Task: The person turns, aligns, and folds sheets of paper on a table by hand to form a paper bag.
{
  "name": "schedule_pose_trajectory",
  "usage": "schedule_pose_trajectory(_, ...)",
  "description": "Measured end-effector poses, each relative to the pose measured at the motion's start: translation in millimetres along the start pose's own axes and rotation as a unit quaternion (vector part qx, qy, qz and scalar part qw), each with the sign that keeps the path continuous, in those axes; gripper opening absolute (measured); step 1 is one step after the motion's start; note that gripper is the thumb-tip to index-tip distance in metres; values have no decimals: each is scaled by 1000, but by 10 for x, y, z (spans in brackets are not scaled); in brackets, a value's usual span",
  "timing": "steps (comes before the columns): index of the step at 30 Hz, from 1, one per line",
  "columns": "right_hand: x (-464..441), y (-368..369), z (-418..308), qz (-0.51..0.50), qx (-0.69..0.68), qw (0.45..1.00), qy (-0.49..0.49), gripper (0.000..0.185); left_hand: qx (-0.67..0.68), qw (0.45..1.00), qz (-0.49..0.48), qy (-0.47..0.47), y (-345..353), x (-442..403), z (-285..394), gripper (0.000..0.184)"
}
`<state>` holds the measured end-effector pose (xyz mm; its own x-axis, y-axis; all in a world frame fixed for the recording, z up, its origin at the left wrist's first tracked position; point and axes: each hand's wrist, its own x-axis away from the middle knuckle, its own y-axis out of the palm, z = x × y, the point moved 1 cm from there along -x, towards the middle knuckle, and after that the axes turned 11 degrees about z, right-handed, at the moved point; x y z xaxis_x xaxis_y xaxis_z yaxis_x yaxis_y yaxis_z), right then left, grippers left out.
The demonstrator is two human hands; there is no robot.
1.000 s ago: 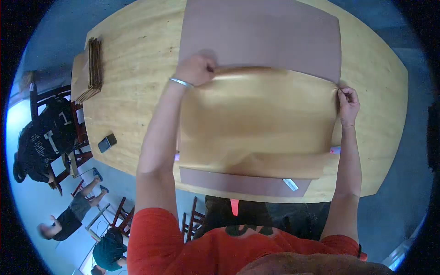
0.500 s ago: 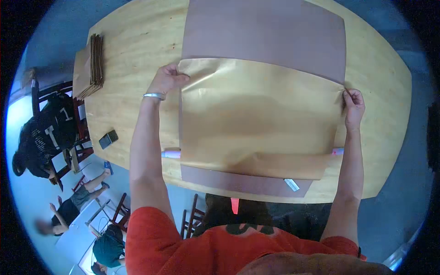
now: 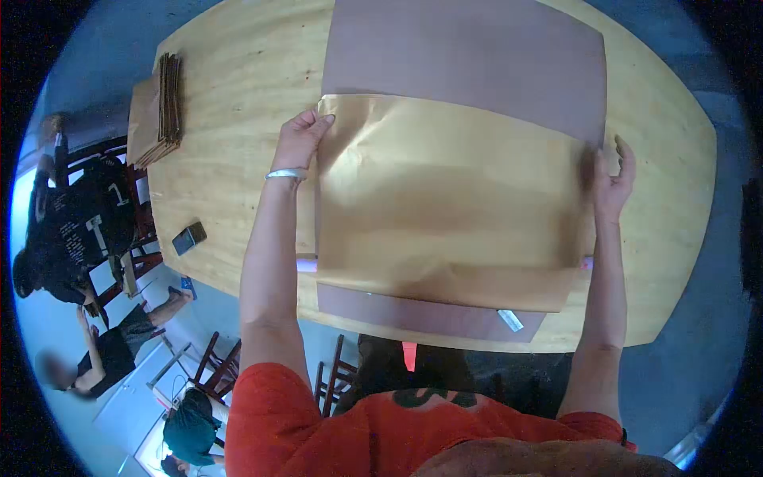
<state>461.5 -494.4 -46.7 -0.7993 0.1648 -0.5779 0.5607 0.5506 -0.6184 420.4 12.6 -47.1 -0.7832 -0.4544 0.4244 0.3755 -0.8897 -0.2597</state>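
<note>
A large sheet of brown kraft paper (image 3: 445, 215) lies over a mauve sheet (image 3: 469, 63) on the wooden table. My left hand (image 3: 304, 139) pinches the kraft paper's top left corner. At the opposite edge, near the top right corner, my right hand (image 3: 613, 179) has its thumb and fingers apart. The thumb is close to the paper's edge; whether it touches cannot be made out. A lilac stick-like thing (image 3: 307, 265) pokes out from under the paper at the left, and a similar lilac end (image 3: 586, 262) shows at the right.
A stack of folded brown paper (image 3: 156, 119) sits at the table's left edge. Below it lies a dark phone (image 3: 189, 238). Near the front edge rests a small pale object (image 3: 509, 319). Several people, one in a black shirt (image 3: 91, 215), are beyond the table at left.
My right hand has let go of the paper's corner and its fingers have spread. My left hand has shifted slightly up and right, still pinching its corner.
</note>
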Motion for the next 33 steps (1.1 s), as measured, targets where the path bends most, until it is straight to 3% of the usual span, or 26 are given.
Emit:
schedule_pose_trajectory(2,-52,135,-486,-61,-60,996,-6,44,-25,1000,-1,4,23,105,126,5)
schedule_pose_trajectory(4,35,438,-1010,-139,-129,981,46,45,-49,999,-2,7,46,195,147,7)
schedule_pose_trajectory(6,131,850,-1524,-154,-207,962,-89,42,17,998,-2,54,59,246,96,5)
schedule_pose_trajectory(12,326,1615,-2642,-188,-289,931,-120,42,50,997,26,56,130,363,122,15)
schedule_pose_trajectory(17,477,1852,-2735,-202,-271,933,-124,30,36,996,16,74,84,215,-84,18)
schedule_pose_trajectory(22,530,1916,-2686,-141,-306,932,-131,14,54,997,9,61,66,176,-113,11)
schedule_pose_trajectory(23,537,1919,-2667,-142,-306,932,-130,14,65,997,-4,51,59,197,-78,3)
schedule_pose_trajectory(27,537,1911,-2645,-141,-330,924,-135,11,161,986,-31,0,92,295,67,10)
schedule_pose_trajectory(33,494,1954,-2661,-153,-369,911,-103,11,170,983,-66,-22,-123,104,-130,12)
